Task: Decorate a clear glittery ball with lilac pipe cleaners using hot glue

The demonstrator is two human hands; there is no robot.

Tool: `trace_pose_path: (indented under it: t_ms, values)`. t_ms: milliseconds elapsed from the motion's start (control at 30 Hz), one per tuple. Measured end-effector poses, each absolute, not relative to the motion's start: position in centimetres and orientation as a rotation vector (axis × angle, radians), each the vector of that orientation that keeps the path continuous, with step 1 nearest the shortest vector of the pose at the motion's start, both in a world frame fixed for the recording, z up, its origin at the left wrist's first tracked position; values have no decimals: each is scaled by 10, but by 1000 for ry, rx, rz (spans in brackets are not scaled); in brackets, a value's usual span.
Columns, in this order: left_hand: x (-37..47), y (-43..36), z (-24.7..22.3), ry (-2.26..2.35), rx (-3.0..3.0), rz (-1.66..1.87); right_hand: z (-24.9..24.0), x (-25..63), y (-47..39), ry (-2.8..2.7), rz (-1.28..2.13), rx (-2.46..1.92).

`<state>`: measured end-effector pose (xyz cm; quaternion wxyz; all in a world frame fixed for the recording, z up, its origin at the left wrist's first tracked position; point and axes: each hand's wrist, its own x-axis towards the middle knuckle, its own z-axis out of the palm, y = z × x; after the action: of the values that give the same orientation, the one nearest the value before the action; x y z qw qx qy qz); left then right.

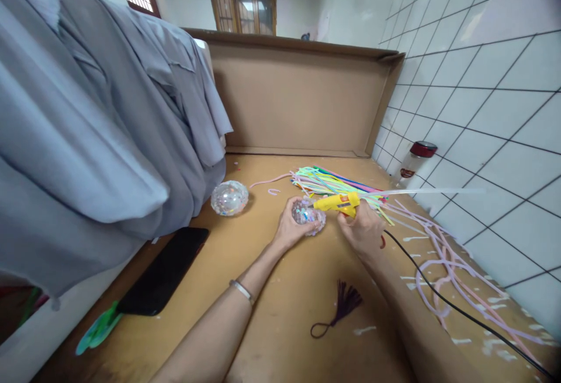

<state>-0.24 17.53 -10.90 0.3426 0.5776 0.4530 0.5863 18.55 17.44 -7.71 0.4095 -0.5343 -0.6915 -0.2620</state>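
Note:
My left hand (293,223) is closed around the side of a clear, faceted half-ball with shiny sequins inside (312,226), near the middle of the table. In my right hand (363,228) is a yellow hot glue gun (335,202), its nozzle pointing left over the half-ball. Whether the nozzle touches it I cannot tell. A long translucent glue stick (433,191) sticks out of the gun's back to the right. Another clear faceted bowl-like piece (229,198) sits to the left, apart from both hands.
Colourful pipe cleaners (326,182) lie behind my hands. Pinkish strands (438,272) and a black cord (438,280) run along the right. A dark purple tassel (344,307) lies in front, a black phone (164,272) left. Grey cloth (144,108), cardboard (302,99) and a red-lidded jar (414,164) stand around.

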Motion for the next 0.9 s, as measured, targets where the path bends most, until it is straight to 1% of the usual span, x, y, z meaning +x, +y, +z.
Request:
trace_pose_path:
  t_ms: [200,567,900]
  values:
    - [-2,176,-110,1207,1514,1508,-78,186,176,-1730,-724,-1282]
    - [-2,175,-109,1174,1512,1516,-78,186,175,-1749,-745,-1297]
    - [-1,175,-109,1192,1528,1502,-78,186,175,-1765,-689,-1316]
